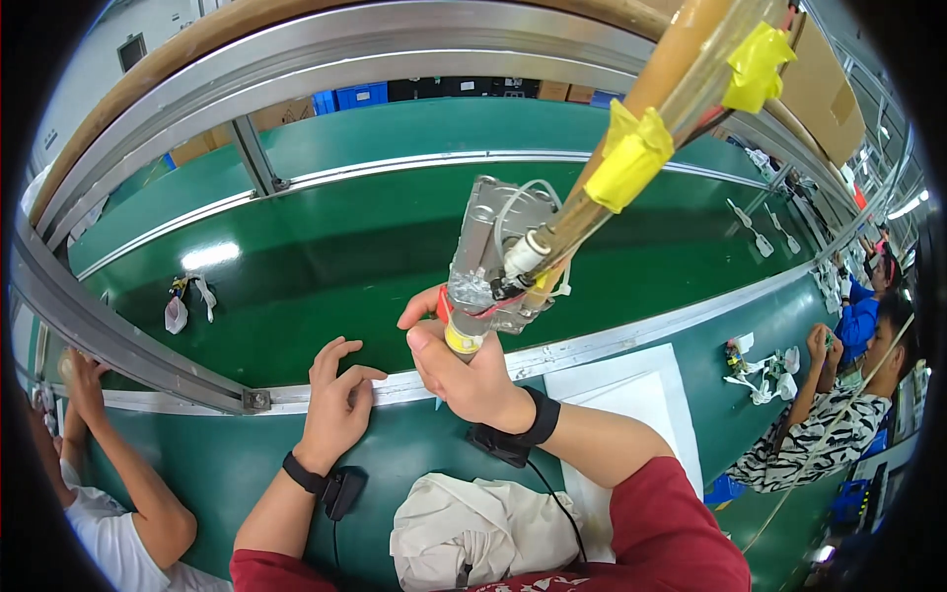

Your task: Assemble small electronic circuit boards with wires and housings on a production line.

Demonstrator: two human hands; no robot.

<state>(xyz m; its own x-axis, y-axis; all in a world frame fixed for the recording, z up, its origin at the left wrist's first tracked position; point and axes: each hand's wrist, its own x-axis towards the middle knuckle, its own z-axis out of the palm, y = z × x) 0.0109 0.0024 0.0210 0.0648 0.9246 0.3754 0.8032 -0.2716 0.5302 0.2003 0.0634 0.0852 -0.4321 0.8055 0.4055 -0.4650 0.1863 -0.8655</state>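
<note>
My right hand (464, 377) is closed around the lower end of a hanging tool (480, 252). The tool has a yellow collar, a dull metal bracket, a white fitting and red and black wires; its exact kind I cannot make out. Brown and clear tubing (681, 59) wrapped with yellow tape runs up from it. My left hand (337, 403) is at the metal rail on the near side of the green belt (296, 326), fingers apart and holding nothing. Both wrists wear black bands with small black boxes beside them.
White sheets (681, 405) lie on the bench right of my arm. A wired cluster of white parts (764, 370) is farther right; another (187, 301) sits on the belt. Metal frame bars (128, 306) cross the left. Co-workers sit on both sides. A pale cloth bundle (483, 528) is before me.
</note>
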